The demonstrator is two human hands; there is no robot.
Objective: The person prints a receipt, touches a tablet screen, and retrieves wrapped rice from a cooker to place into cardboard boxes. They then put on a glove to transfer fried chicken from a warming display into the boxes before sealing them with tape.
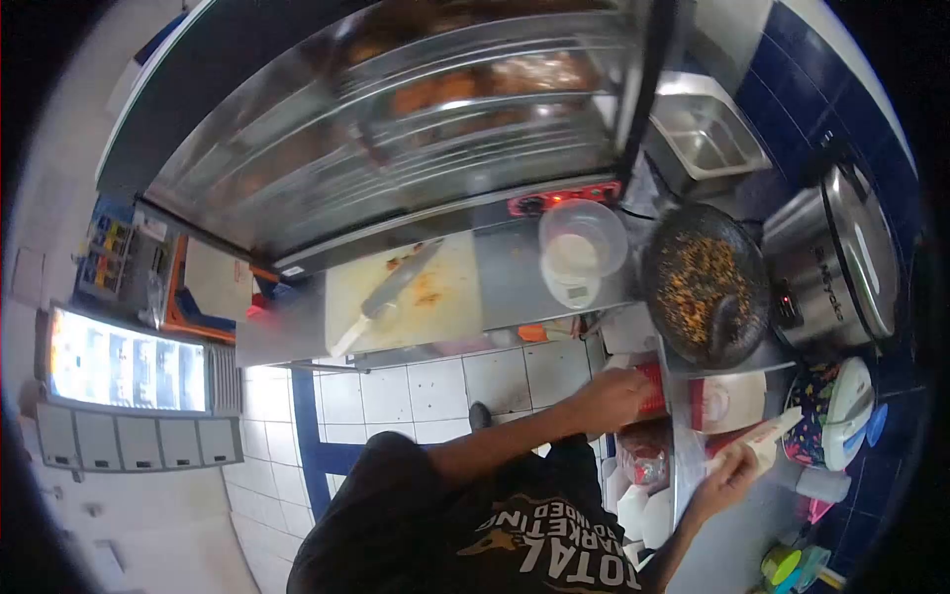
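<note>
My left hand (616,400) reaches below the counter edge against a red item (649,390) with a textured surface. Blur and overlap hide its fingertips, so I cannot see whether it grips that item. In my right hand (728,477) is a flat cream-coloured paper bag (770,442), pinched at its lower end and tilted over the counter. A red-and-white box (730,400) lies just beyond it. Farther off, a dark pan (705,287) holds browned crumbly food, with a dark utensil resting in it.
A knife (391,287) lies on a cutting board (455,297). A clear tub (584,243) sits on a white scale (572,293) before the glass display case (396,129). At right stand a steel cooker (826,267) and a patterned container (816,396); a steel pan (708,134) is behind.
</note>
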